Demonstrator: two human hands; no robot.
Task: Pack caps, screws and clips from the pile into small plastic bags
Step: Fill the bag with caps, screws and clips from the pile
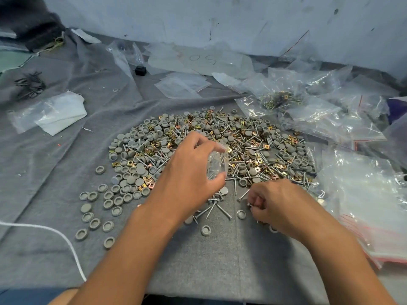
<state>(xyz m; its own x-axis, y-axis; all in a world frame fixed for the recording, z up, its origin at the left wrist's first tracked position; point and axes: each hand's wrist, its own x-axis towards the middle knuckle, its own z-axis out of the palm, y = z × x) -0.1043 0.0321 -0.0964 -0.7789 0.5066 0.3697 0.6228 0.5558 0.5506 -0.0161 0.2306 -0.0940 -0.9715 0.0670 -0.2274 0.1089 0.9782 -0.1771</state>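
Several screws [214,170] inside held bag [217,160]

Only 1 view is given, from a camera worn on the person's head. It looks forward and steeply down over both forearms, which enter from the bottom edge, onto a grey cloth [220,256] spread on the work surface. It sits close: the left hand [189,172] and right hand [279,208] fill the middle, with the pile [253,139] just beyond them. The wide lens bends the edges and takes in the wall [242,20] at the top.
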